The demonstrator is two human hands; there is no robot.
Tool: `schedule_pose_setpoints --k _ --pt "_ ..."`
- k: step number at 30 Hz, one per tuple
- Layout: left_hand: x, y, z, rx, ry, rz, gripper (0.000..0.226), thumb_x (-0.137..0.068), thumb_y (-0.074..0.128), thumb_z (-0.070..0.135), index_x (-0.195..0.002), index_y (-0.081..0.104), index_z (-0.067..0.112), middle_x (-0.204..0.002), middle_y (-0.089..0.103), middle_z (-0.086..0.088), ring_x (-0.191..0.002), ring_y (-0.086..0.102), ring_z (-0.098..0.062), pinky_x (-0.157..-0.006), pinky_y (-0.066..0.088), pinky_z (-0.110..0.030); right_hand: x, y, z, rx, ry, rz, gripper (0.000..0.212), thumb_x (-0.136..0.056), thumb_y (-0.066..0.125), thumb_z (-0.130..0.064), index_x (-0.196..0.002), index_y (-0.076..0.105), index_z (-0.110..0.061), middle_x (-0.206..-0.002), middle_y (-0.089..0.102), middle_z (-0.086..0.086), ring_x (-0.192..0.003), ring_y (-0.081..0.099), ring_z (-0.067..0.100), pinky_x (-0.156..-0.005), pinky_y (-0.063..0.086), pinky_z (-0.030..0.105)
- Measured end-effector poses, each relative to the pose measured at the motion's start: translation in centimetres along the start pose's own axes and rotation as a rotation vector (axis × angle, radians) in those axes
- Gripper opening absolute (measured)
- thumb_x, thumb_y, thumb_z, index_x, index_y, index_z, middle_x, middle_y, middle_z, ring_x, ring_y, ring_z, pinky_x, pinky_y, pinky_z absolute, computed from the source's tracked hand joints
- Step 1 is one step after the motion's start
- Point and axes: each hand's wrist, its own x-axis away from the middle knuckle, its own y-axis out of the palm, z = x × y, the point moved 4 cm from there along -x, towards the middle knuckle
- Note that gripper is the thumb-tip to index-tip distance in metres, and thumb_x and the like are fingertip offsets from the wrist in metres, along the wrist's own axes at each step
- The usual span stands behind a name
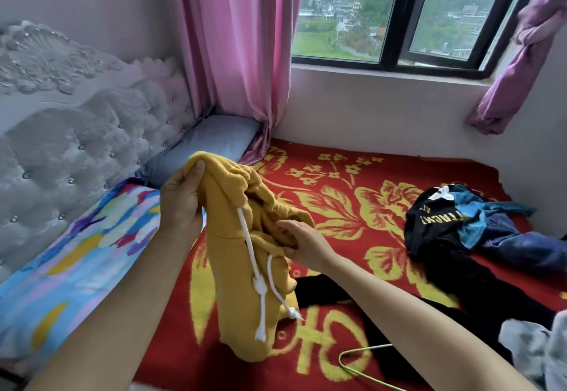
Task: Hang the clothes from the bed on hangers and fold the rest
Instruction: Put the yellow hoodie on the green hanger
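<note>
Held up over the red blanket [352, 206]: yellow hoodie [233, 268]. Top pinched in left hand [181, 200]. Bunched middle gripped by right hand [303, 243], fingertips hidden in cloth. Far right: pile of dark clothes [445, 225]. Near: green hanger [366, 348], partly hidden behind the right arm.

The yellow garment [233, 283] is matt knitted cloth with white braided cords [249, 243]. The red blanket [352, 206] looks fuzzy; the headboard [76, 133] is plush with glossy studs.

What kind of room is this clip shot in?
Most likely a home bedroom: a tufted headboard, a pillow beside it, and a red floral blanket spread out with a pile of clothes on it.
</note>
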Motion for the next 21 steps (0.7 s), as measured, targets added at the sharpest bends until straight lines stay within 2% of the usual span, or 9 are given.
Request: schedule_pose_setpoints --k 4,6,8,10,13,15,18,19,21 --pt "0.4 0.2 0.4 0.011 0.009 0.023 0.022 -0.092 0.056 0.014 -0.075 0.069 0.017 -0.075 0.070 0.001 -0.083 0.062 -0.018 -0.079 0.052 -0.034 -0.6 2.6 -2.2 0.101 -0.093 -0.116 0.040 -0.088 0.059 -0.027 -0.125 0.052 -0.014 -0.108 0.064 0.008 -0.097 0.059 0.028 -0.071 0.041 0.028" --pt "0.1 -0.4 0.4 0.023 0.007 0.053 0.025 -0.090 0.058 0.018 -0.069 0.072 0.021 -0.070 0.071 0.007 -0.079 0.065 -0.015 -0.068 0.053 -0.029 0.0 3.8 -2.2 0.052 -0.079 -0.153 0.052 -0.090 0.057 -0.026 -0.137 0.040 -0.016 -0.119 0.061 0.008 -0.102 0.059 0.028 -0.073 0.041 0.026" --pt "0.0 -1.2 0.2 0.018 0.007 0.065 0.019 -0.090 0.060 0.022 -0.073 0.070 0.022 -0.069 0.072 0.011 -0.072 0.068 -0.008 -0.057 0.054 -0.023 0.6 4.8 -2.3 0.022 -0.055 -0.185 0.059 -0.090 0.056 -0.023 -0.143 0.031 -0.020 -0.124 0.057 0.009 -0.106 0.056 0.027 -0.074 0.039 0.025" --pt "-0.1 -2.0 -0.3 0.008 -0.003 0.075 0.020 -0.089 0.060 0.023 -0.072 0.071 0.023 -0.071 0.072 0.011 -0.068 0.069 -0.005 -0.053 0.054 -0.020 0.5 4.8 -2.6 0.053 -0.062 -0.180 0.050 -0.090 0.051 -0.017 -0.139 0.040 -0.018 -0.119 0.060 0.010 -0.105 0.056 0.028 -0.072 0.040 0.028" --pt "-0.4 -4.5 -0.7 -0.011 -0.033 0.142 0.008 -0.089 0.060 0.020 -0.083 0.066 0.021 -0.086 0.068 0.000 -0.083 0.064 -0.015 -0.074 0.053 -0.031 -0.8 0.4 -2.3 0.094 -0.097 -0.038 0.033 -0.086 0.052 -0.012 -0.116 0.064 -0.015 -0.108 0.062 0.009 -0.102 0.057 0.028 -0.079 0.043 0.031" --pt "-0.6 -7.5 -1.3 0.004 -0.081 0.191 0.010 -0.090 0.059 0.014 -0.084 0.065 0.018 -0.086 0.066 -0.002 -0.086 0.060 -0.017 -0.079 0.049 -0.032 -1.5 -4.3 -1.6 0.159 -0.112 0.093 0.028 -0.087 0.054 -0.014 -0.110 0.069 -0.021 -0.100 0.061 0.008 -0.097 0.054 0.026 -0.081 0.040 0.032" --pt "0.4 -10.6 -3.8 -0.001 -0.185 0.142 0.035 -0.084 0.050 0.000 -0.060 0.071 0.015 -0.060 0.067 0.008 -0.062 0.061 -0.006 -0.059 0.049 -0.016 -2.0 -9.5 -2.7 0.359 -0.287 0.238 0.020 -0.089 0.057 -0.020 -0.102 0.072 -0.024 -0.094 0.055 0.008 -0.095 0.049 0.026 -0.081 0.029 0.035" --pt "1.2 -10.9 -4.8 0.014 -0.231 0.083 0.034 -0.074 0.051 -0.001 -0.051 0.070 0.016 -0.054 0.065 0.008 -0.054 0.058 -0.005 -0.051 0.045 -0.011 -2.1 -10.5 -3.8 0.376 -0.356 0.254 0.016 -0.087 0.060 -0.018 -0.095 0.073 -0.021 -0.092 0.054 0.010 -0.092 0.049 0.029 -0.080 0.031 0.037" --pt "2.8 -10.9 -6.6 0.117 -0.339 -0.043 0.009 -0.048 0.059 0.010 -0.049 0.068 0.013 -0.054 0.064 0.001 -0.051 0.057 -0.010 -0.050 0.045 -0.011 -1.9 -11.9 -6.0 0.395 -0.484 0.266 0.009 -0.082 0.065 -0.014 -0.085 0.074 -0.016 -0.086 0.053 0.013 -0.084 0.050 0.033 -0.077 0.038 0.041"
